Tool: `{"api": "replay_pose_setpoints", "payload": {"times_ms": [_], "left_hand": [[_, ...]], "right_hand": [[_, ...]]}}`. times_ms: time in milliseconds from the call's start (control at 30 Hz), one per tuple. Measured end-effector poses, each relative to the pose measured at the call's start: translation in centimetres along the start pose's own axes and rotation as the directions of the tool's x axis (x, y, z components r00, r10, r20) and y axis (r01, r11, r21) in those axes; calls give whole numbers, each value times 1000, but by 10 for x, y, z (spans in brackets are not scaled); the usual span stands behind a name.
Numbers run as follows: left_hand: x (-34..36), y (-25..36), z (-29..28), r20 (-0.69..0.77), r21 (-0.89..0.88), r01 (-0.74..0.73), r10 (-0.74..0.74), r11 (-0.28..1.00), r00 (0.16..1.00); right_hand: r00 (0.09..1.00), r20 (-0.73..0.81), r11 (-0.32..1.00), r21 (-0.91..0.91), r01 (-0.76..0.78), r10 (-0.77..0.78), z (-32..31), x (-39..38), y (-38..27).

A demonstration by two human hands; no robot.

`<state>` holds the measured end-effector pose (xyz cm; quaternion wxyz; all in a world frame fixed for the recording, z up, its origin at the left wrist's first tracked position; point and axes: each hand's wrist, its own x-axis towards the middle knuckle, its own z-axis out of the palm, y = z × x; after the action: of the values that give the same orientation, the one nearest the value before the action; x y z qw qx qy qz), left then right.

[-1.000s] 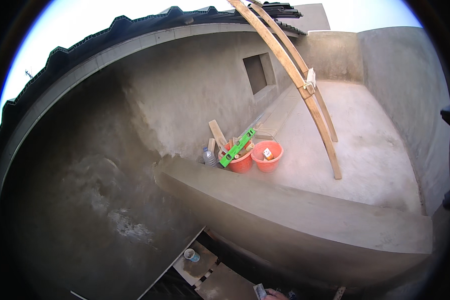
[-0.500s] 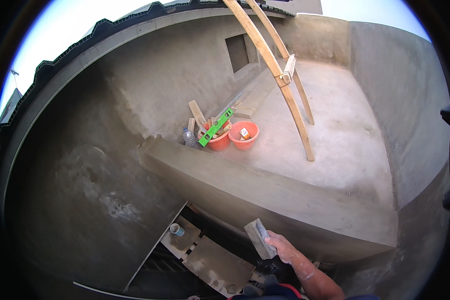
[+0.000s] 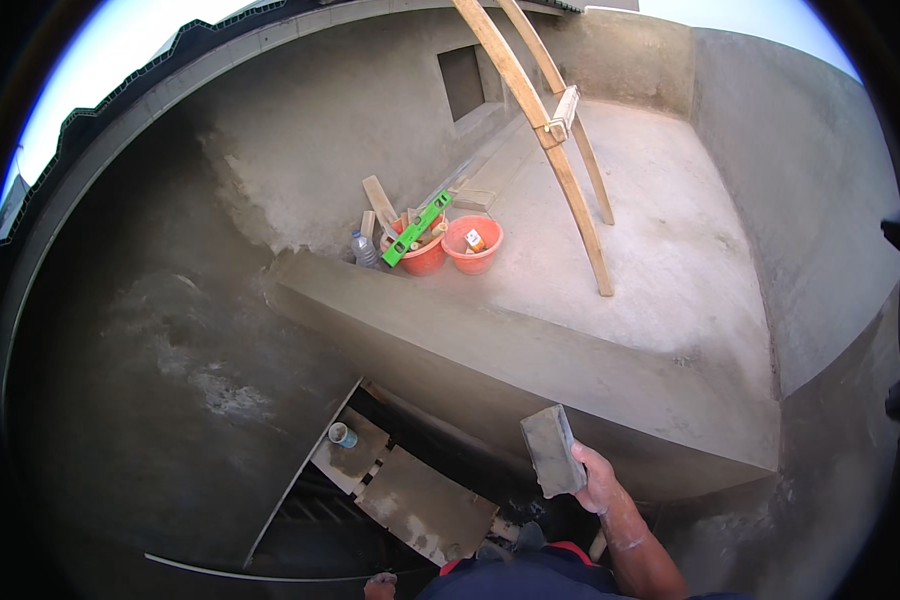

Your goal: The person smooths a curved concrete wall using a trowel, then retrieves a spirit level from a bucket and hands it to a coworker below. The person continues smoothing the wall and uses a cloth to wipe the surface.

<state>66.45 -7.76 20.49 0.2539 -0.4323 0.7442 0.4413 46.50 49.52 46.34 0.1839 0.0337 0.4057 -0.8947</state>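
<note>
Right hand: right hand (image 3: 598, 482) up off the boards, forearm entering from the lower edge; pale smears on wrist.
Fingers: right fingers (image 3: 581, 456) closed against the near long edge of the block, firm hold; undersides hidden, so full wrap cannot be told.
Grey block: grey block (image 3: 550, 450), rectangular, in those fingers and extending leftward from them; tilted, broad face visible, in front of the low wall's side in view; contact with it cannot be told.
Left hand: left hand (image 3: 380, 587) far left of and below the right fingers, cut by the frame edge; finger spread and contents cannot be told.
Low wall: low wall (image 3: 470, 335), its top running above the fingers from upper left to right.
Boards: boards (image 3: 425, 505) left of and below the fingers, surface stained and blotched.
Cup: blue-and-white cup (image 3: 343, 436) standing on the farther board, well left of the fingers.
Buckets: two orange buckets (image 3: 473, 263) side by side beyond the low wall, up and left of the fingers.
Level: green spirit level (image 3: 417, 229) leaning slantwise across the left bucket.
Bottle: clear bottle (image 3: 364, 250) just left of that bucket.
Timber: wooden frame (image 3: 574, 205) beyond the wall, above the fingers.
</note>
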Motion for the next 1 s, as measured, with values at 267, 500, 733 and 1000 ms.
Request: {"api": "replay_pose_setpoints", "payload": {"times_ms": [267, 500, 733, 1000], "left_hand": [[35, 51, 18, 167, 71, -268, 254, 961, 953], [58, 107, 31, 264, 121, -360, 320, 925, 910], [64, 131, 26, 404, 158, -307, 222, 939, 887], [69, 171, 55, 402, 173, -278, 190, 945, 896]], "right_hand": [[998, -59, 994, 109, -14, 21, -29, -27, -7], [986, -161, 999, -18, -41, 38, -41, -69, 11], [869, -462, 983, 36, -178, 175, -99, -143, 60], [748, -640, 954, 299, 33, 175, -149, -219, 106]]}}
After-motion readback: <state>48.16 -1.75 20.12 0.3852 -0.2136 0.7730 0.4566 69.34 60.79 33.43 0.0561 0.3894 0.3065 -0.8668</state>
